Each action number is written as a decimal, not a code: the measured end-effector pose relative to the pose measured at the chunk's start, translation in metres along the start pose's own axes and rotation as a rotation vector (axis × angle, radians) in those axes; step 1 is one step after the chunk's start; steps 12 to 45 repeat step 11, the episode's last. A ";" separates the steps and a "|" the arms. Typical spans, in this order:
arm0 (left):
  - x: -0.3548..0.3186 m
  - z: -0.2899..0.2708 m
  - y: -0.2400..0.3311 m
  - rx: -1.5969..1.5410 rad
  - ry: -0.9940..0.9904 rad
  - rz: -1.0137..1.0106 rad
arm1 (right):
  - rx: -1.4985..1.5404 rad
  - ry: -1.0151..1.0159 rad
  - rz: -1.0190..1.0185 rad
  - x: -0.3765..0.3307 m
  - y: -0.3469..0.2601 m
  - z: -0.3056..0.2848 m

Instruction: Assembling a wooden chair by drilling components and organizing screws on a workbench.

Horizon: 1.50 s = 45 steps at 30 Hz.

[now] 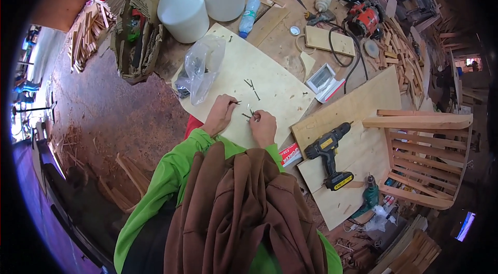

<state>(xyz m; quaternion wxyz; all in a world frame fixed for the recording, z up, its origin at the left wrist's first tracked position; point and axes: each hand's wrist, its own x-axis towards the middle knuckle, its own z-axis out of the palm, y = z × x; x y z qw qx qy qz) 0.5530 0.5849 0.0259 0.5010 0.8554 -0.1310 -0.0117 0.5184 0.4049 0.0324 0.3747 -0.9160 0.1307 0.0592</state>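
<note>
My left hand pinches a dark screw at its fingertips, just above a pale plywood sheet on the workbench. My right hand rests on the same sheet with its fingers closed over a few dark screws. More loose screws lie farther up the sheet. A clear plastic bag with dark contents lies at the sheet's left edge, close to my left hand.
Two white plastic jugs and a clear bottle stand beyond the sheet. A black-and-yellow cordless drill lies on another plywood board to the right, beside a slatted wooden frame. A red power tool and wood offcuts lie at the back right.
</note>
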 end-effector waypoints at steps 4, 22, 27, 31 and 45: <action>0.017 -0.003 0.007 0.078 -0.039 0.044 | 0.071 0.006 0.005 0.004 0.000 -0.001; 0.092 -0.002 0.012 0.186 -0.103 0.252 | 0.131 0.167 -0.202 0.057 -0.001 -0.007; 0.092 -0.002 0.012 0.186 -0.103 0.252 | 0.131 0.167 -0.202 0.057 -0.001 -0.007; 0.092 -0.002 0.012 0.186 -0.103 0.252 | 0.131 0.167 -0.202 0.057 -0.001 -0.007; 0.092 -0.002 0.012 0.186 -0.103 0.252 | 0.131 0.167 -0.202 0.057 -0.001 -0.007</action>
